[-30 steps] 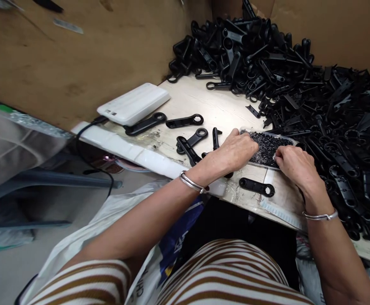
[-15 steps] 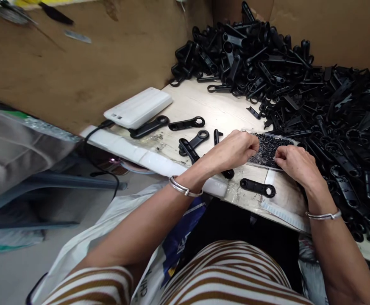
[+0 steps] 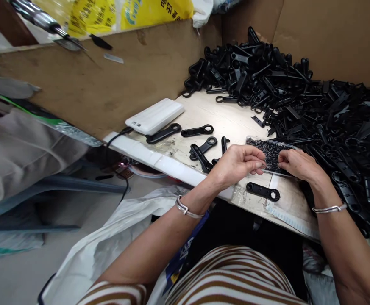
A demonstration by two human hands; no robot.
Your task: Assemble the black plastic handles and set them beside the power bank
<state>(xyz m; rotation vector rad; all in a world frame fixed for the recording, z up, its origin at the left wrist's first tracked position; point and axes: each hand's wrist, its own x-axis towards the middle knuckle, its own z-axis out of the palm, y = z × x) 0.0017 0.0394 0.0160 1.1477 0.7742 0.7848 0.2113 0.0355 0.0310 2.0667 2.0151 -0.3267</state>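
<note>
A shallow clear tray (image 3: 247, 138) full of tiny dark pieces lies in front of me. My left hand (image 3: 243, 163) is over its near left edge, palm partly turned up, fingers drawn together; anything between them is too small to make out. At the tray's right part, the fingertips of my right hand (image 3: 296, 163) are pinched over the small pieces, their hold hidden. Just nearer me lies a single black handle-shaped part (image 3: 262, 191) with a ring at its right end. More such parts, including one black part (image 3: 197, 131), lie to the left.
A big heap of black parts (image 3: 267, 80) fills the back and right of the table. A white box-shaped device (image 3: 155, 115) with a black cable sits at the left, by a cardboard wall (image 3: 153, 63). An electric-looking screwdriver (image 3: 41, 19) hangs at the upper left.
The view has shifted, showing more at the upper left. My left hand has turned its palm up and drawn back toward the tray's near edge. My right hand stays at the tray.
</note>
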